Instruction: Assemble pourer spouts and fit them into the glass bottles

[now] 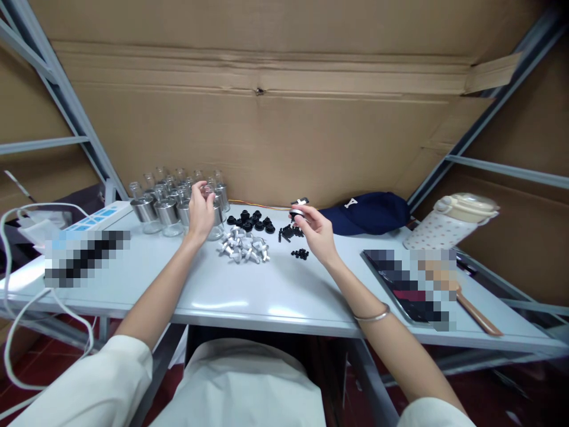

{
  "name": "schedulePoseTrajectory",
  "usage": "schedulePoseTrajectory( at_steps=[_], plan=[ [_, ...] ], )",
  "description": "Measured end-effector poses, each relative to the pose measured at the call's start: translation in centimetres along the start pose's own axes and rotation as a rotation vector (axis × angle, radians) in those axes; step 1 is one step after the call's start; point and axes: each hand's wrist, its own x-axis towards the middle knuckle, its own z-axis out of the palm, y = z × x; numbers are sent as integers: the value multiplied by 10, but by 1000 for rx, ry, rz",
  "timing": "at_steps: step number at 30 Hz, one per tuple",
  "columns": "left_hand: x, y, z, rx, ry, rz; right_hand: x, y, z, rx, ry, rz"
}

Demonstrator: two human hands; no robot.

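Observation:
My left hand (201, 214) is at the near right of a group of glass bottles with metal sleeves (166, 210). Its fingers curl round the neck of one glass bottle (216, 218), partly hidden by the hand. Between the fingertips of my right hand (316, 234) is a small round black-and-silver cap (295, 213), raised above the table. Black round caps (251, 222) lie in a cluster between the hands, with a heap of silver-white spouted parts (243, 246) in front. Small black sticks (290, 232) and tiny black pieces (300, 254) lie below my right hand.
A navy cap (373, 213) and a dotted tumbler (435, 228) stand at the back right. In front of them lie a dark phone-like slab (386, 279) and a brown-handled item (478, 311). A power strip (100, 219) with white cables is on the left. Cardboard (275, 136) closes off the back.

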Motion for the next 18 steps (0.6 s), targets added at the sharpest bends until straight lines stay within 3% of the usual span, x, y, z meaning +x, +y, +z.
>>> schedulePoseTrajectory(
  at_steps=[5, 8, 12, 18],
  plan=[
    [-5, 27, -9, -11, 187, 171, 1, -1, -4, -107, 118, -93],
    [-14, 49, -13, -141, 208, 244, -1, -4, -4, -180, 161, -160],
    [-32, 88, -9, -373, 5, 234, -3, -8, -2, -253, 147, -203],
    [-71, 130, 14, -693, -452, 141, -5, -11, -1, -309, 104, -251]
  ],
)
